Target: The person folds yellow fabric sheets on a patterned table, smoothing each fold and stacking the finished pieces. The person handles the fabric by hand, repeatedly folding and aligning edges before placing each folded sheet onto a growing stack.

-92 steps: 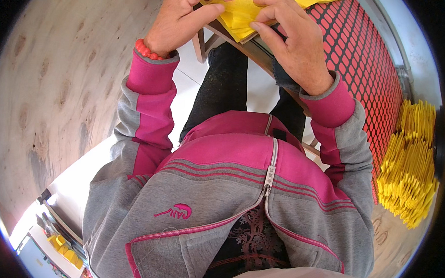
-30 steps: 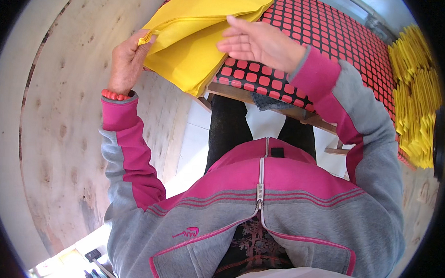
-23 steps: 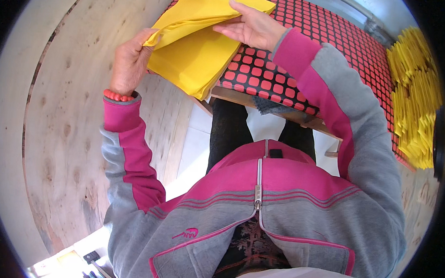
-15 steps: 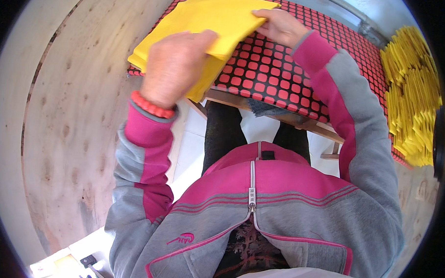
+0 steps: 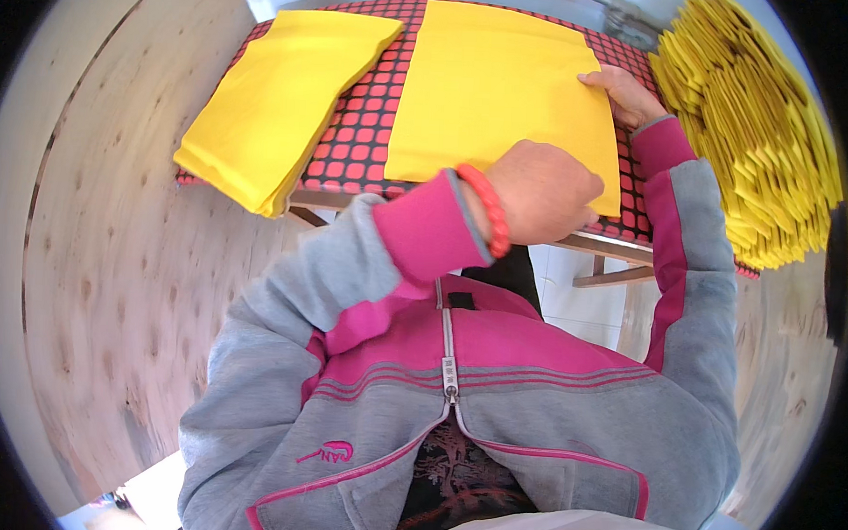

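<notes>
A flat, cloth-like yellow sheet [image 5: 491, 90] lies over the far middle of a table with a red-and-black checked cover [image 5: 359, 132]. My right hand [image 5: 626, 94] grips its right edge, thumb on top and the other fingers hidden beneath. Across my body reaches my left hand [image 5: 543, 190], wearing a red beaded bracelet; it is closed at the sheet's near right corner, with most fingertips out of sight. To the left, apart from this sheet, rests a stack of similar yellow sheets [image 5: 281, 92], its near corner hanging past the table edge.
A tall pile of folded yellow pieces [image 5: 741, 136] stands at the far right, close beside my right forearm. A pale wooden panel [image 5: 116, 254] fills the left side. Below the tabletop, part of the wooden table frame [image 5: 620, 272] shows.
Both hands have moved right from the stack. One yellow sheet now lies separately on the checked cover, and my left hand has crossed to its near right corner.
</notes>
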The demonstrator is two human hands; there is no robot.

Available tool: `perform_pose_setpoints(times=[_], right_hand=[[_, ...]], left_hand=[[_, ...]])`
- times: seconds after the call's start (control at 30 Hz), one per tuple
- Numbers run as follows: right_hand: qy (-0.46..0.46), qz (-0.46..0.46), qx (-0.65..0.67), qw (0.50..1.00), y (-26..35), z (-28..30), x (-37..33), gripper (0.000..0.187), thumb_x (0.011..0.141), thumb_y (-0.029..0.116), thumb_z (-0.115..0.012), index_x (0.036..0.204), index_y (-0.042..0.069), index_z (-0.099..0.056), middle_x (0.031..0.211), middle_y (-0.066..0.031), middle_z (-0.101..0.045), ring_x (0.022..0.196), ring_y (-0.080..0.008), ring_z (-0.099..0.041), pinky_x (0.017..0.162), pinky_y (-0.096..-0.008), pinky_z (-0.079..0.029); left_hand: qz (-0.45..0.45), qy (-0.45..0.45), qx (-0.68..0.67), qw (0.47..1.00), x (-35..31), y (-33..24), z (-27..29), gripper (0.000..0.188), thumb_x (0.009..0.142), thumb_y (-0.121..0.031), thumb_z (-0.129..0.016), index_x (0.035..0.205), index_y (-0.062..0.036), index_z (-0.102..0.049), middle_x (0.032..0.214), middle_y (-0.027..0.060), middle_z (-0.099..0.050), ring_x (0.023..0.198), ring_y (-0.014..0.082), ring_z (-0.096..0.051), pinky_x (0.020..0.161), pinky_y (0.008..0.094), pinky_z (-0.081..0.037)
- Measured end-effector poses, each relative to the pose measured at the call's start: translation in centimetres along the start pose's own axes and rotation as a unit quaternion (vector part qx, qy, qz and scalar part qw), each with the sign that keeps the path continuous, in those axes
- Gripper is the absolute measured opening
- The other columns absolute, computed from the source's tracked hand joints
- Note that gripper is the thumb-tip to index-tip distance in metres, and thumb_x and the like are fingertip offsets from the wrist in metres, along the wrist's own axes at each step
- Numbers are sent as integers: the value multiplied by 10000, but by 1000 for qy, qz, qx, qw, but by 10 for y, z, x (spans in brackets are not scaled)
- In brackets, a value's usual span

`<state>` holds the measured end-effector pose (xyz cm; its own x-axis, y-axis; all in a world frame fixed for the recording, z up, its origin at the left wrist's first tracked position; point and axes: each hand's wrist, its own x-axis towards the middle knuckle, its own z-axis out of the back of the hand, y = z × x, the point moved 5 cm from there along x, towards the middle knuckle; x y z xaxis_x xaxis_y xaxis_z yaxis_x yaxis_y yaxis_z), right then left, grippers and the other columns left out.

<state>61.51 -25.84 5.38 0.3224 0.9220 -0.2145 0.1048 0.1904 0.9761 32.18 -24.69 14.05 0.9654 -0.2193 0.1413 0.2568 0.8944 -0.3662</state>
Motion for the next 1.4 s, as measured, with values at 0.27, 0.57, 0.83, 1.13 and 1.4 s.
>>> perform_pose_setpoints(times=[0.27, 0.57, 0.83, 1.13, 1.4], right_hand=[[-46, 46, -39, 997, -8, 21, -6, 320, 953, 112, -632, 1201, -91, -648, 1066, -144, -747, 861, -201, -729, 770, -332, -589], [-106, -8, -69, 992, 1, 42, 4, 318, 1042, 258, -597, 1173, -27, -649, 1032, -83, -746, 799, -110, -711, 672, -252, -579], [-286, 2, -129, 949, 8, 79, 65, 347, 928, 267, -765, 1025, -59, -694, 956, -74, -751, 729, -161, -698, 617, -325, -551], [-272, 362, -720, 526, 32, -12, 39, 92, 915, 144, -616, 991, 97, -595, 953, -109, -643, 752, -332, -685, 639, -438, -546], [-282, 46, -234, 929, 19, 58, 50, 355, 952, 345, -750, 1080, 20, -686, 948, -39, -731, 759, -117, -665, 675, -288, -529]], left_hand=[[45, -86, 52, 994, 55, 163, 27, 458, 1021, -381, -594, 1347, -62, -629, 1324, 203, -657, 1242, 375, -612, 1034, 441, -487], [148, -69, 164, 973, 64, 239, -18, 810, 989, -692, -406, 1580, -139, -390, 1667, 146, -293, 1561, 296, -234, 1209, 625, -207], [168, -25, 141, 975, 63, 232, -10, 961, 907, -778, -478, 1596, -119, -361, 1675, 175, -264, 1569, 323, -204, 1213, 648, -142], [141, -10, 112, 984, 51, 237, 4, 963, 858, -767, -562, 1563, -125, -427, 1653, 187, -291, 1562, 326, -217, 1206, 656, -166], [111, -22, 106, 988, 52, 230, -3, 872, 879, -724, -564, 1546, -171, -461, 1623, 191, -333, 1535, 334, -272, 1181, 682, -200]])
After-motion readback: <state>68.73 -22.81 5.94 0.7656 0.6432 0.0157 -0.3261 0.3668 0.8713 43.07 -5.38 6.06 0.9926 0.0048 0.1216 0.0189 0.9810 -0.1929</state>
